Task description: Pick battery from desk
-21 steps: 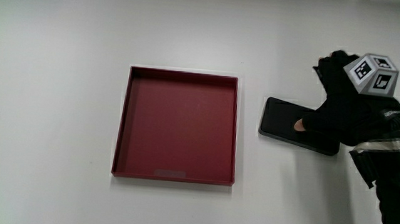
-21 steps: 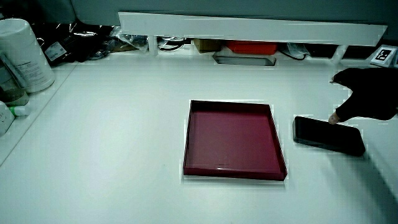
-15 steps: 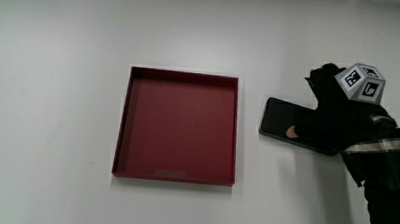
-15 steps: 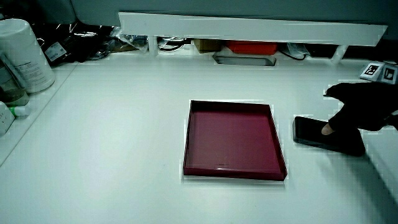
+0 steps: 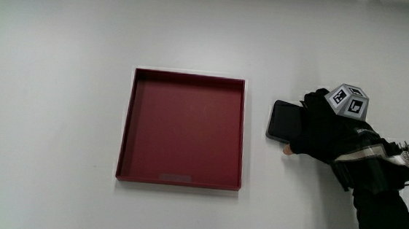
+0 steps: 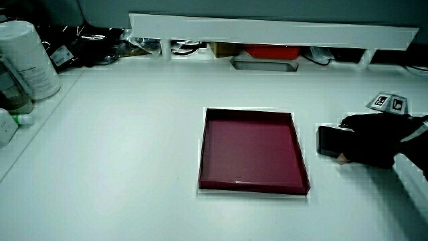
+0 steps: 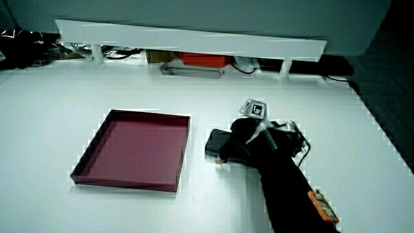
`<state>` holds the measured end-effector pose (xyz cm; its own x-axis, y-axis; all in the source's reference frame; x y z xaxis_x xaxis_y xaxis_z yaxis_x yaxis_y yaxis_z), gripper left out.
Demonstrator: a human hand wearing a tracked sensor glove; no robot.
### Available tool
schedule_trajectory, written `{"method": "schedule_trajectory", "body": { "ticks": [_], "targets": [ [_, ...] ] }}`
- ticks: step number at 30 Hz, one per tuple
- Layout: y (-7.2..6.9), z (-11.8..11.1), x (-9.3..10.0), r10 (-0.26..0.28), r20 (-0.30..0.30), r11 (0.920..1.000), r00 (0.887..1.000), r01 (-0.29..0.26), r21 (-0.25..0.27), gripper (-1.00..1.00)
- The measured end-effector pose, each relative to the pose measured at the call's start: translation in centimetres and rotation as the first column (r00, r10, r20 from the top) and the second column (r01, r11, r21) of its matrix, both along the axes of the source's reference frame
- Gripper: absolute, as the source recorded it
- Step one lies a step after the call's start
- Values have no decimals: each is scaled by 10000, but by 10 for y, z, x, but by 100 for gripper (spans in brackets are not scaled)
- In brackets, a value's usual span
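Note:
The battery (image 5: pixel 282 121) is a flat black slab lying on the white table beside the dark red tray (image 5: pixel 125 123). The hand (image 5: pixel 322 131) lies over most of it, fingers curled over its edge farther from the person and the thumb tip against the nearer edge. Only the end nearest the tray shows. The battery still rests on the table. The patterned cube (image 5: pixel 347 101) sits on the hand's back. Both side views show the same: the hand (image 6: pixel 368 138) (image 7: pixel 246 140) covers the battery (image 6: pixel 326 140) (image 7: pixel 216 140) next to the tray (image 6: pixel 247 112) (image 7: pixel 149 114).
A low white partition (image 6: pixel 267 30) runs along the table's edge farthest from the person, with a red item (image 6: pixel 271 50) and cables beneath it. A white canister (image 6: pixel 27 59) stands at the table's side edge. The tray holds nothing.
The hand has moved toward the tray along the battery, dropped onto it and closed its fingers and thumb around it. The battery has not shifted.

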<state>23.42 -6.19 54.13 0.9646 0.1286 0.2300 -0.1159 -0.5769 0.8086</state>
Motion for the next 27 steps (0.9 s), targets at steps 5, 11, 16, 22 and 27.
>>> {"method": "schedule_trajectory", "body": {
  "ticks": [5, 11, 16, 22, 27],
  "targets": [
    [4, 5, -4, -90, 67, 10000, 9999, 90, 11, 0],
    [3, 4, -7, -90, 16, 9998, 10000, 90, 148, 0],
    [3, 3, -8, 13, -131, 9994, 9999, -9, 343, 21],
    [3, 0, -10, -239, -7, 9951, 9997, 239, 962, 64],
    [2, -4, -16, -436, 119, 9932, 9990, 420, 1084, 100]
  ]
}}
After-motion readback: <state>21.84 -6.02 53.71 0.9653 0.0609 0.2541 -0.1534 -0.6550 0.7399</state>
